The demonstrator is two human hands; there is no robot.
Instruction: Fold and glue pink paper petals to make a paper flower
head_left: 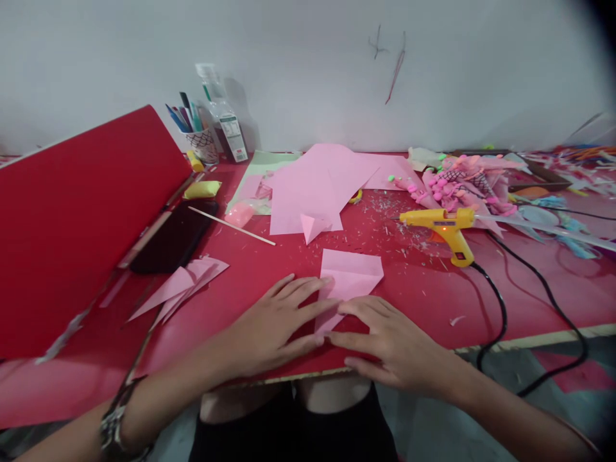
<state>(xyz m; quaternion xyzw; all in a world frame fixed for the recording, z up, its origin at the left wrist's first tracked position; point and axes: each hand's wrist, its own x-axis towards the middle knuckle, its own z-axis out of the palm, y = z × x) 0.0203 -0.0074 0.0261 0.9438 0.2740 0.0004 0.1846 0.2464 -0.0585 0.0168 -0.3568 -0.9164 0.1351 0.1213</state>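
Observation:
A partly folded sheet of pink paper (347,273) lies flat on the red tabletop (260,263) near its front edge. My left hand (282,317) rests on the paper's left side, its fingers stretched out and spread. From the right, my right hand (385,340) touches the paper's lower part with fingers extended and apart. Fingers of both hands cover some of the lower folds. Just beyond the paper stands a small folded pink piece (310,228), and to the left lies a group of pointed folded pink pieces (185,285).
A yellow glue gun (440,224) lies at right, its black cord (500,314) looping over the front edge. Behind are pink sheets (312,186) and a heap of pink decorations (462,183). At left are a phone (171,240), a thin stick (231,226) and a red panel (86,231).

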